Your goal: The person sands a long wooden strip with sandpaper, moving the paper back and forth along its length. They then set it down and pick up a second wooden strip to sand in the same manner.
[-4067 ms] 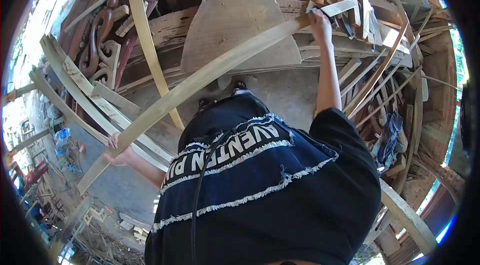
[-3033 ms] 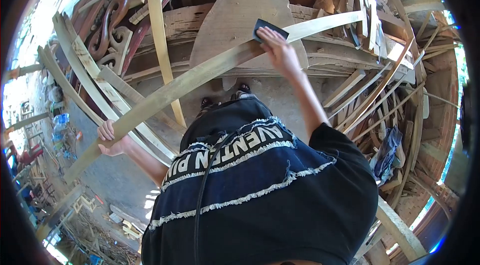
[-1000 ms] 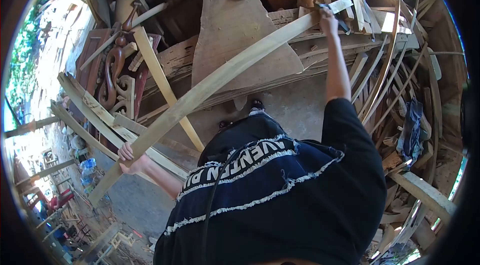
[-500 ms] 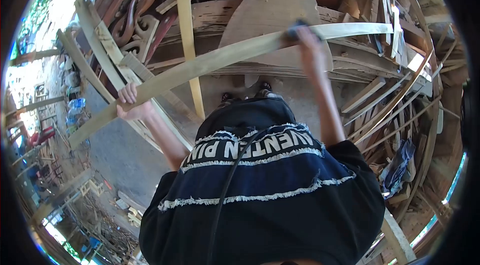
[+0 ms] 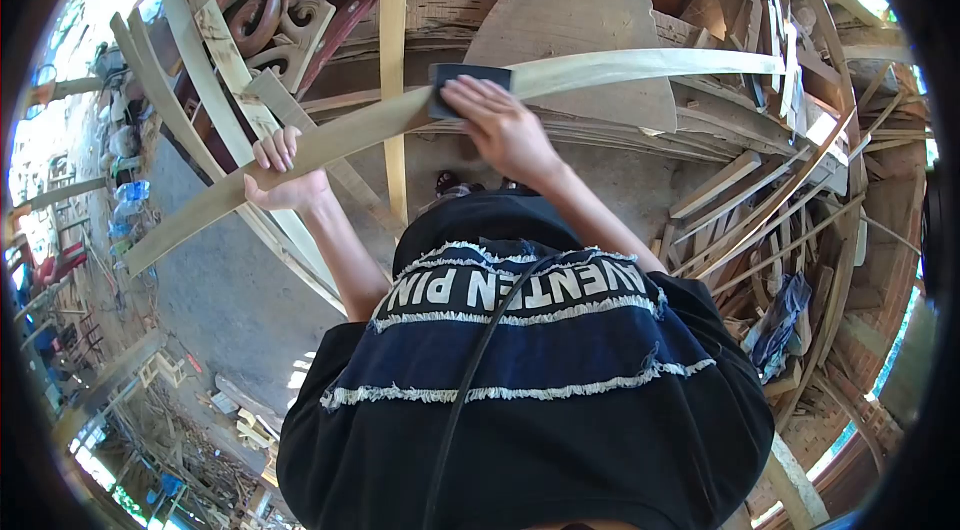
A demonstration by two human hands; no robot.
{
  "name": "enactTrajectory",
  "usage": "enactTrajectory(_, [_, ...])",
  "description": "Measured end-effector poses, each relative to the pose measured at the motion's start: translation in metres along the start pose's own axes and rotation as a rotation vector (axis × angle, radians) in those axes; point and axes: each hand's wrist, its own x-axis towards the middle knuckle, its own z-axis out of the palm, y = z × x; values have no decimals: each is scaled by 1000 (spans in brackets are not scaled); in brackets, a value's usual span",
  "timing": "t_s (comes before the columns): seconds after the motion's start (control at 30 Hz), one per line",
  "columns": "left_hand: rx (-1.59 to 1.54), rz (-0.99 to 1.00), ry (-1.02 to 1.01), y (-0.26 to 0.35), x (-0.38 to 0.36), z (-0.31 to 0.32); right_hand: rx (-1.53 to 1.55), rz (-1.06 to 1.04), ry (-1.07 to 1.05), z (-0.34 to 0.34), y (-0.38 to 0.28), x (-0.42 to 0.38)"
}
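A long, slightly curved wooden strip [image 5: 365,130] stretches across the space in front of my body, its lower end to my left. My left hand [image 5: 288,178] is closed around it near that end, fingers over the top edge. On the strip's middle lies a dark rectangular sheet that looks like sandpaper [image 5: 476,72]. My right hand [image 5: 508,138] presses the sheet against the wood, with its fingers laid flat over it. The sheet's underside is hidden.
Behind the strip stands a wide plank [image 5: 570,15], with a narrow pale batten [image 5: 394,30] beside it. Carved scrollwork [image 5: 285,5] and leaning boards [image 5: 200,40] are at the left. Scrap wood [image 5: 730,190] and a crumpled cloth [image 5: 783,320] crowd the right side.
My right hand has slid left along the strip with the sandpaper, from the right part to the middle. My left hand keeps its hold near the lower end.
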Motion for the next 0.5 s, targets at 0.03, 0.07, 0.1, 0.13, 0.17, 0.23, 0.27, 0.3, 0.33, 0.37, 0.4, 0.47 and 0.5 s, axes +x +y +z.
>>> enactTrajectory(0.03, [-14, -2, -2, 2, 0, -4, -27, 22, -15, -15, 12, -7])
enactTrajectory(0.07, [-7, -9, 1, 4, 0, -5, -144, 101, 40, -25, 35, -20])
enactTrajectory(0.1, [3, -15, 8, 5, -1, -5, -258, 179, 93, -36, 65, -36])
enactTrajectory(0.13, [9, -18, 13, 5, -1, -5, -295, 286, 159, -54, 95, -48])
enactTrajectory(0.17, [11, -13, 21, 5, -1, -4, -334, 392, 227, -70, 119, -54])
enactTrajectory(0.23, [14, -9, 32, 5, -1, -1, -428, 509, 232, -83, 138, -55])
enactTrajectory(0.27, [5, -19, 2, 7, 0, 0, -459, 431, 275, -68, 130, -46])
enactTrajectory(0.3, [17, -8, 9, 7, 2, 3, -397, 351, 220, -54, 94, -22])
enactTrajectory(0.33, [29, 1, 17, 5, 3, 6, -359, 218, 175, -30, 73, -7])
enactTrajectory(0.37, [45, 9, 24, 5, 3, 9, -271, 82, 119, -13, 33, 8])
enactTrajectory(0.4, [53, 25, 22, 5, 3, 9, -138, 61, 44, 10, 3, 21])
enactTrajectory(0.47, [67, 47, 17, 3, 3, 12, -8, -118, 22, 43, -53, 32])
enactTrajectory(0.5, [61, 46, 4, 3, 4, 10, 108, -157, 12, 51, -66, 32])
